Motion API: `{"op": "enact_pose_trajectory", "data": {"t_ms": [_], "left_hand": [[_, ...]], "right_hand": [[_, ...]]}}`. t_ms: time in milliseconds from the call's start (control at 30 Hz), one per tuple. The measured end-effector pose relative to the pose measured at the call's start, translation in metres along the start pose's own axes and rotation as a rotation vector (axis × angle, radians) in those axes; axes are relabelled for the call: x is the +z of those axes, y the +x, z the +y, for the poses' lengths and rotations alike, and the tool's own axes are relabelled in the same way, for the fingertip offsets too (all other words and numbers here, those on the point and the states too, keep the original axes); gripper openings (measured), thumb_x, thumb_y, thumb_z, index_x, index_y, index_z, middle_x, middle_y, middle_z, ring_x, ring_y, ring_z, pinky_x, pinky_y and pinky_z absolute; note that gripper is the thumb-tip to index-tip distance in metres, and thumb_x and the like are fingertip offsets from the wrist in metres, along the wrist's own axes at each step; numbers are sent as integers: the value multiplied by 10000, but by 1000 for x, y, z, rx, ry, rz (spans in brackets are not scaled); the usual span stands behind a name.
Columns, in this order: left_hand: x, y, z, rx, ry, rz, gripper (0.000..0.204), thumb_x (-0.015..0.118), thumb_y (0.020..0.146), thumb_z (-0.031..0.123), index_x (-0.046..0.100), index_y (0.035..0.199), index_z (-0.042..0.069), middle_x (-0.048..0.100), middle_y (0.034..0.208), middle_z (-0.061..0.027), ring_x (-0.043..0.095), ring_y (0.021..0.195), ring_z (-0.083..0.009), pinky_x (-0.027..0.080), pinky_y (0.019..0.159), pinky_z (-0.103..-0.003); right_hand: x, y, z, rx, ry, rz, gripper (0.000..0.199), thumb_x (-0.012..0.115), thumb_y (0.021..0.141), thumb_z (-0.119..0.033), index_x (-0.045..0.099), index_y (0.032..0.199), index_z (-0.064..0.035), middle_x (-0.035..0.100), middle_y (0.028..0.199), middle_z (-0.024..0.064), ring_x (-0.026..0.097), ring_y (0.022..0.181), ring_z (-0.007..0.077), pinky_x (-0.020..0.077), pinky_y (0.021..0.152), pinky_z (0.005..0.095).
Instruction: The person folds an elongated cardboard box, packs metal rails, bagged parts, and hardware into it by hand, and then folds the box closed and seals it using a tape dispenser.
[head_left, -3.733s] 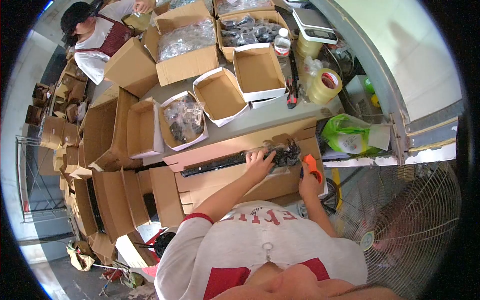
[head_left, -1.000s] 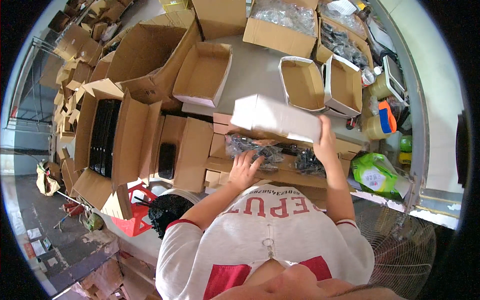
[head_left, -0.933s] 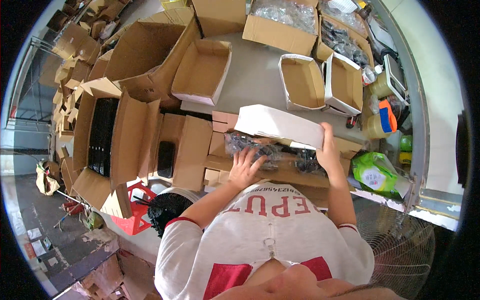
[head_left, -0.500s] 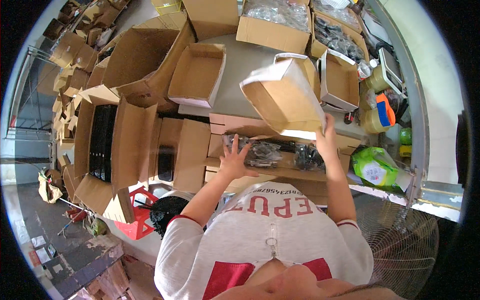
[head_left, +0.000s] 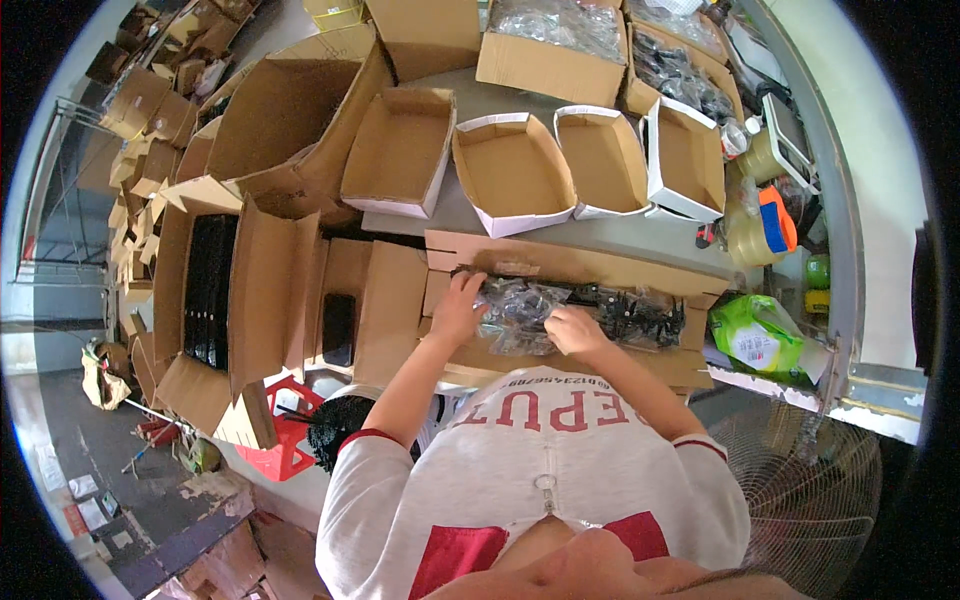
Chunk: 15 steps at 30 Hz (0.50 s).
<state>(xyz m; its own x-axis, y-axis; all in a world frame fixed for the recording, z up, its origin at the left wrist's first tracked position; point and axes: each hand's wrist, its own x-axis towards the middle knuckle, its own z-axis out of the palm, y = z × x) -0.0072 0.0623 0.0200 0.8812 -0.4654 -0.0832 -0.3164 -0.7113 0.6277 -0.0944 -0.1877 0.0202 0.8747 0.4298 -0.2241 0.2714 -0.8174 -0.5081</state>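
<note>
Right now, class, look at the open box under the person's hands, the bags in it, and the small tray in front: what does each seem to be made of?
Open box: brown corrugated cardboard, matte, with creased flaps.
Bags: thin clear plastic film, glossy and wrinkled, over dark parts whose material cannot be told.
Small tray: cardboard, brown inside with white outer faces, probably paper-coated.
</note>
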Motion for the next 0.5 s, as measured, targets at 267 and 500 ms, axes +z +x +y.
{"op": "enact_pose_trajectory", "data": {"t_ms": [267, 500], "left_hand": [[0, 9, 36, 182, -182, 186, 98, 656, 758, 62, 582, 822, 50, 603, 814, -128, 573, 759, -339, 469, 647, -427], [74, 34, 83, 702, -109, -93, 174, 678, 689, 113, 607, 843, 76, 566, 802, -101, 559, 773, -314, 464, 689, -424]], "right_hand": [[38, -40, 21, -140, 163, 237, 162, 654, 768, -155, 558, 868, -71, 582, 896, 109, 564, 910, 318, 455, 797, 426], [23, -53, -10, 87, 153, 142, 192, 502, 787, -100, 579, 962, -84, 606, 981, 154, 568, 951, 349, 468, 802, 434]]}}
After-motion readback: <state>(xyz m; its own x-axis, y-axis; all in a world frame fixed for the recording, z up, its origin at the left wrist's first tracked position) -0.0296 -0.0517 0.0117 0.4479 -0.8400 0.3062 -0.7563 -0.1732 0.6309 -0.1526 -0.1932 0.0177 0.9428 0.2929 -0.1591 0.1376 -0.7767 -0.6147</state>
